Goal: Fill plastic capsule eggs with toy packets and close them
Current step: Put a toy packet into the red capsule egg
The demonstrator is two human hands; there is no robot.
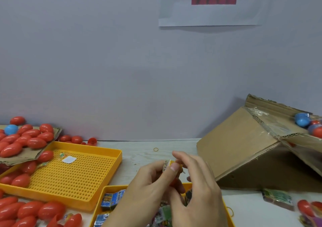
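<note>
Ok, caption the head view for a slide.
Both hands hold a toy packet above the yellow tray, red eggs alongside.

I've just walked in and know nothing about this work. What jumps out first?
Heaps of red capsule eggs crowd the left side, spilling around an orange perforated tray. At bottom centre, the left hand and right hand together pinch a small toy packet between their fingers. A tipped cardboard box leans on the right.

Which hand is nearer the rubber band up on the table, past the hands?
Right. The right hand has its fingertips just below and right of the rubber band; the left hand sits lower, nearer the camera. Both are clear of it.
</note>
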